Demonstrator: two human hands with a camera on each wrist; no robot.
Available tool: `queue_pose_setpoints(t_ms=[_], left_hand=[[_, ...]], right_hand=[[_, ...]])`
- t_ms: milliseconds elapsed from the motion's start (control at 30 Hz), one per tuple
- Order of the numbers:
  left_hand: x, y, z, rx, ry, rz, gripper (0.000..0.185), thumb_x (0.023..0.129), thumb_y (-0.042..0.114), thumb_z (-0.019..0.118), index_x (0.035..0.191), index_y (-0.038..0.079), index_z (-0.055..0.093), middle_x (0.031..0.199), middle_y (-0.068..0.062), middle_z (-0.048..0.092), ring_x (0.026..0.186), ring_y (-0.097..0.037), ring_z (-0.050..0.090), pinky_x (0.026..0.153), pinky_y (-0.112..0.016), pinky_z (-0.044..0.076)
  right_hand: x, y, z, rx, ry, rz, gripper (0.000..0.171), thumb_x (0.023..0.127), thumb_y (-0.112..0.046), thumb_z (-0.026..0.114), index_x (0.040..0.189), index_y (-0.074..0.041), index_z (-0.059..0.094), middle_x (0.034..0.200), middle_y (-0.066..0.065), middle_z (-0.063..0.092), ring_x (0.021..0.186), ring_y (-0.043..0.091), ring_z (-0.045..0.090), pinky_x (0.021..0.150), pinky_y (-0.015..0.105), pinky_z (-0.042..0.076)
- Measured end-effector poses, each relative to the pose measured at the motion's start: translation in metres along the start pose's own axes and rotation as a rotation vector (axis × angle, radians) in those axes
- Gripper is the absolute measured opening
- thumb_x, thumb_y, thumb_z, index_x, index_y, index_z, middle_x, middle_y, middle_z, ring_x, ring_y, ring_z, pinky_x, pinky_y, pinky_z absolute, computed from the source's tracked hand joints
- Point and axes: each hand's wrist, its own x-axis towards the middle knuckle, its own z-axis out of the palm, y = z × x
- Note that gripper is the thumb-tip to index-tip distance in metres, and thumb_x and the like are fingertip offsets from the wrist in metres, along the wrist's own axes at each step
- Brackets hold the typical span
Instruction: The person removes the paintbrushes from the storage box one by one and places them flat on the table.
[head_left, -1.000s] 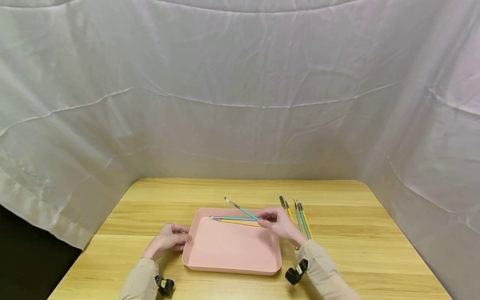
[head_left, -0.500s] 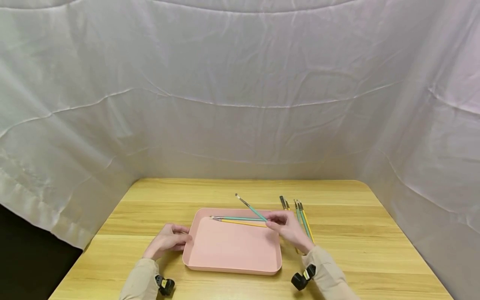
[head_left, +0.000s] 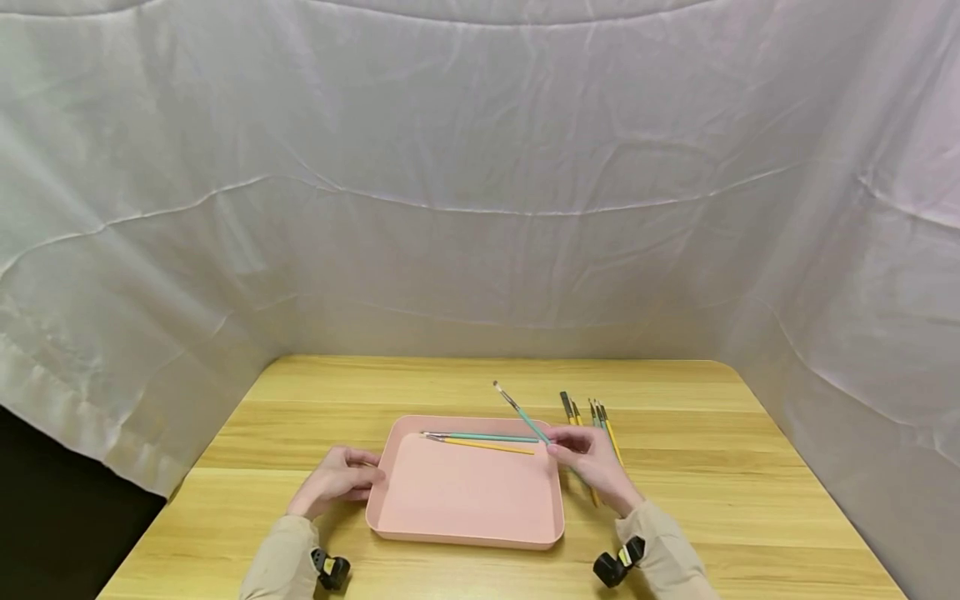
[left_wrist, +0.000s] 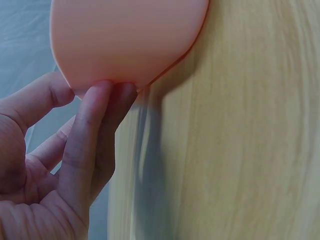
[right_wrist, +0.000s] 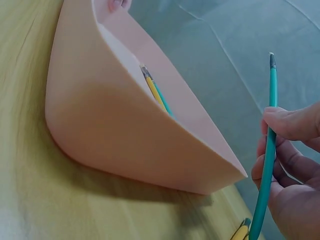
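Pinched in our right hand [head_left: 593,467], a green brush [right_wrist: 269,160] slanted toward far left. Our left hand [head_left: 337,479] gripped the tray [head_left: 465,540] at left.

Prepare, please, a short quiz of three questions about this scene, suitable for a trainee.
1. Choose: the held brush in the right hand has which handle colour? A yellow, B green, C red.
2. True or false: the left hand touches the tray.
3. Where do the loose brushes outside the tray lie?
Key: 1 B; 2 true; 3 on the table, right of the tray.
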Motion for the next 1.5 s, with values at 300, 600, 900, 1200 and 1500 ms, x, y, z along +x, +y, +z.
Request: queue_pose_setpoints(t_ms=[300,600,900,1200,1500], left_hand=[[0.001,-0.001,0.000,-0.003,0.003,-0.004,0.043,0.087,0.003,0.069,0.122,-0.019,0.059,0.089,-0.002,0.074,0.078,-0.007,0.068,0.067,-0.021,0.061],[0.002,-0.002,0.000,-0.004,0.012,-0.013,0.042,0.087,0.003,0.069,0.121,-0.019,0.059,0.086,0.000,0.073,0.076,-0.007,0.067,0.066,-0.021,0.060],[0.002,0.000,0.001,0.002,0.029,-0.015,0.043,0.086,0.004,0.070,0.121,-0.018,0.060,0.086,0.000,0.071,0.076,-0.008,0.067,0.066,-0.022,0.060],[0.002,0.000,0.000,0.003,0.025,-0.008,0.042,0.087,0.004,0.070,0.121,-0.018,0.060,0.087,-0.001,0.071,0.076,-0.008,0.067,0.067,-0.022,0.061],[0.003,-0.003,0.000,-0.001,0.009,-0.007,0.041,0.087,0.003,0.070,0.120,-0.018,0.060,0.085,0.000,0.073,0.075,-0.008,0.068,0.066,-0.021,0.060]], right_hand=[[-0.004,0.005,-0.003,0.019,0.036,0.025,0.029,0.091,0.001,0.069,0.117,0.013,0.067,0.114,0.032,0.067,0.088,0.003,0.064,0.081,0.017,0.054],[-0.009,0.011,-0.005,0.057,0.061,0.096,0.031,0.091,0.000,0.069,0.120,0.010,0.066,0.108,0.020,0.068,0.088,0.007,0.062,0.080,0.019,0.054],[-0.012,0.015,-0.003,0.114,0.101,0.129,0.032,0.090,0.000,0.070,0.119,0.013,0.065,0.108,0.017,0.069,0.088,0.007,0.063,0.081,0.019,0.055],[-0.011,0.020,0.001,0.107,0.184,0.144,0.029,0.089,0.002,0.070,0.116,0.012,0.066,0.104,0.014,0.071,0.086,0.006,0.063,0.079,0.017,0.055],[-0.013,0.022,0.000,0.092,0.251,0.177,0.032,0.092,0.001,0.068,0.122,0.012,0.064,0.113,0.018,0.071,0.087,0.003,0.063,0.080,0.016,0.054]])
